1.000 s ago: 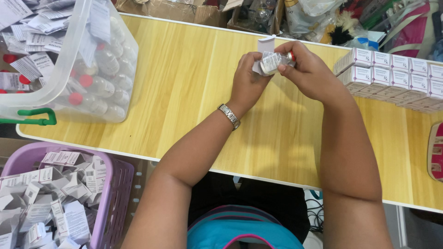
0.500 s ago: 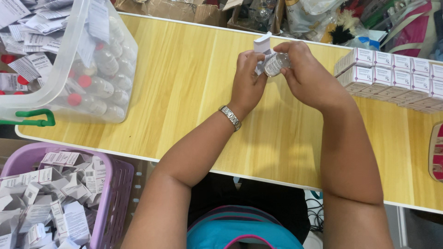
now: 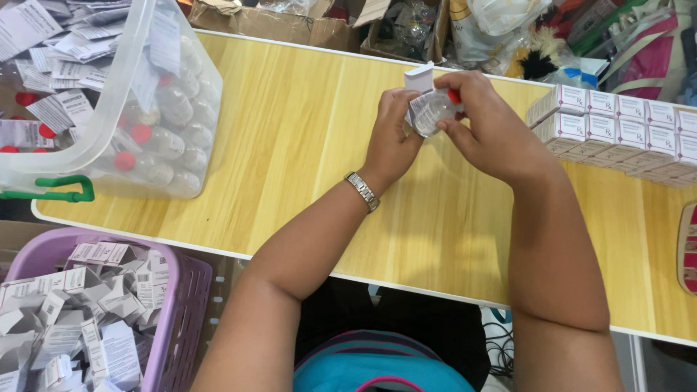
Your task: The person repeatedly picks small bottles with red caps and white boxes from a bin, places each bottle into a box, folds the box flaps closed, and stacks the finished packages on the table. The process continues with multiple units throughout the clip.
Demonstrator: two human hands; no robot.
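Both hands meet above the far middle of the wooden table (image 3: 305,145). My right hand (image 3: 488,127) grips a small clear vial (image 3: 433,109) with a red cap, lying tilted with a paper leaflet wrapped around it. My left hand (image 3: 390,138), a metal watch on its wrist, pinches a small white carton (image 3: 419,78) whose open flap sticks up just behind the vial. The vial's base is at the carton's mouth; I cannot tell how far in it sits.
A clear plastic tub (image 3: 138,94) of red-capped vials and leaflets stands at the left. A purple basket (image 3: 178,290) of flat white cartons sits below the table's near-left edge. Stacked closed white boxes (image 3: 617,127) line the right. Cardboard boxes and bags lie behind.
The hands stayed in place. The right hand turned the vial, so its red cap shows again at the upper right, and the leaflet is wrapped closer around it.
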